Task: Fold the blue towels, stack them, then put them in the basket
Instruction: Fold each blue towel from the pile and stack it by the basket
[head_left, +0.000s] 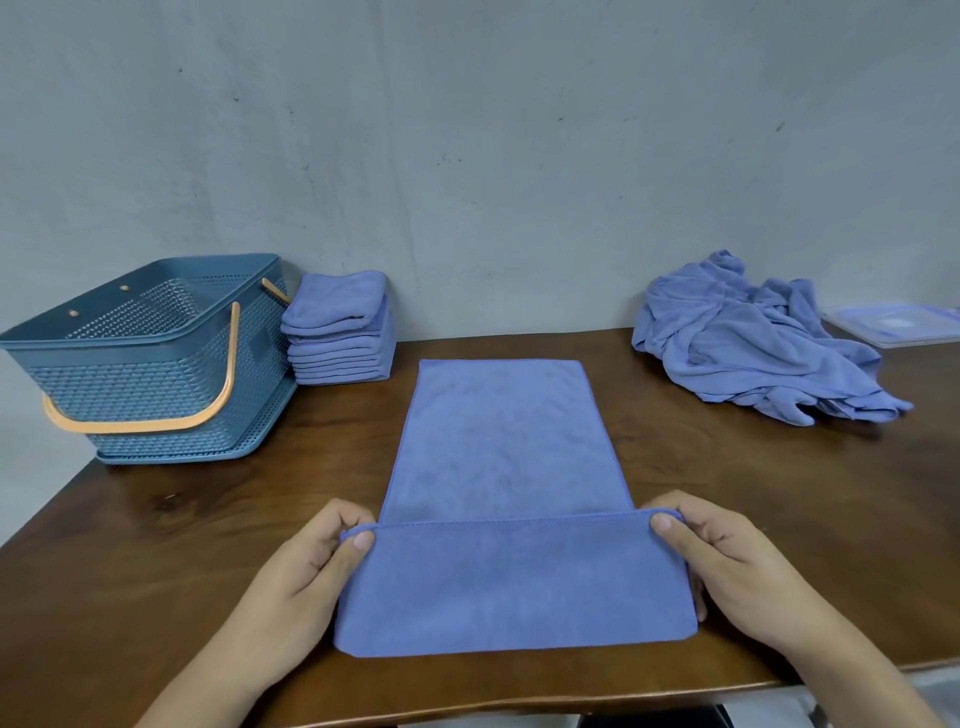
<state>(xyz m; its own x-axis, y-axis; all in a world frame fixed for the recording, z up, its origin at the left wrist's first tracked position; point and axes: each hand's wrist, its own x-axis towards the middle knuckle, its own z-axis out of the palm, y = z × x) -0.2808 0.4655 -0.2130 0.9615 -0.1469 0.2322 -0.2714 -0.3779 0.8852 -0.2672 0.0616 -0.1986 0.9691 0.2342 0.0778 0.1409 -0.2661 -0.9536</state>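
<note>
1. The towel (498, 457) lies flat on the table, stretching away beyond the fingers. Its turned-over hem is pinched at the corners by the left hand (311, 561) and right hand (727, 556).
2. The hem is best carried level to the far edge, with the corners matched.
3. No writing can be read.

- I see a towel (498, 457) lying mid-table (779, 493), near end folded back, with my left hand (306, 566) and right hand (727, 561) pinching the fold's corners.
- Far left: a basket (156, 395), with a stack of folded towels (340, 338) just right of it.
- Far right: a heap of towels (753, 343), with a lid (898, 327) behind it.
</note>
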